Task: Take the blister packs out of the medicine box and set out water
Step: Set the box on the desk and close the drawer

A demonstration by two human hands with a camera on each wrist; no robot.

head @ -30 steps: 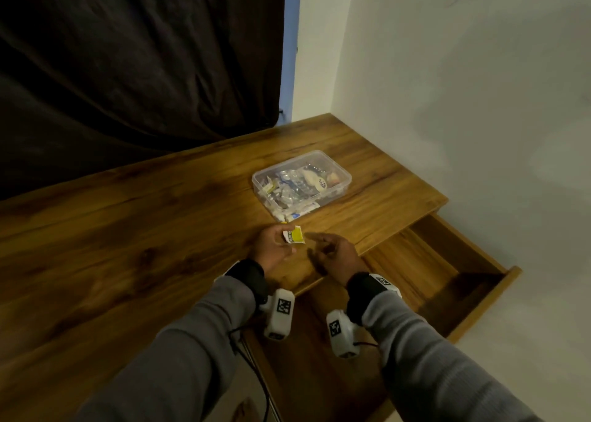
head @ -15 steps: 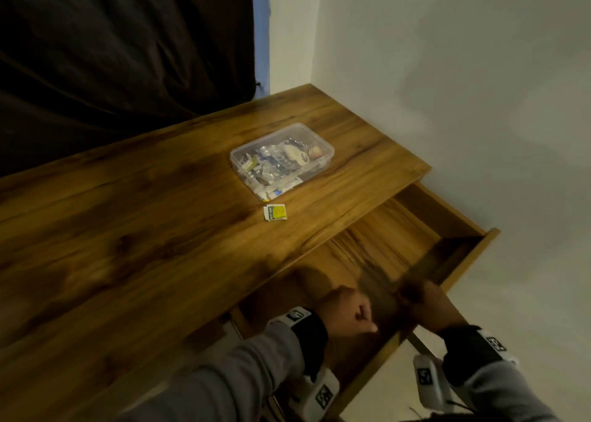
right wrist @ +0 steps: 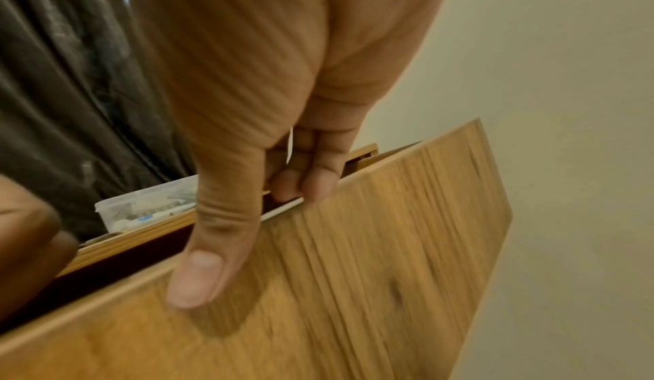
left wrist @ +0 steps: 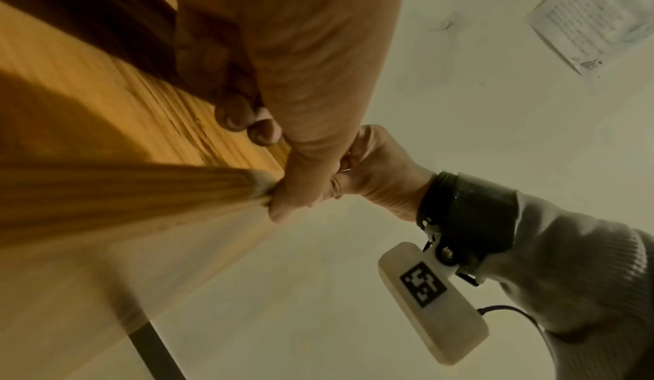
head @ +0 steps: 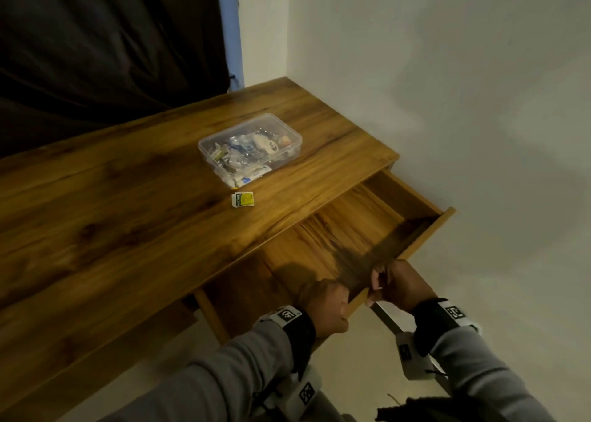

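The clear plastic medicine box (head: 249,148) stands lidless on the wooden desk (head: 112,204), filled with packs and sachets; its corner also shows in the right wrist view (right wrist: 141,210). A small yellow and white sachet (head: 243,199) lies on the desk just in front of it. Below the desk edge a drawer (head: 351,229) is pulled out and looks bare inside, though blurred. My left hand (head: 332,306) grips the drawer front (head: 425,239) at its near end, fingers curled over the top edge (left wrist: 244,117). My right hand (head: 374,287) grips the same panel, thumb (right wrist: 198,277) on its outer face.
A dark curtain (head: 96,44) hangs behind the desk and a pale wall (head: 447,85) runs along its right end, close to the open drawer. A black desk leg (head: 383,319) stands below my hands. A printed sheet (left wrist: 594,14) is stuck on the wall.
A second ago my left hand held the sachet on the desk. The sachet now lies there alone, and both hands have dropped to the drawer front and grip it.
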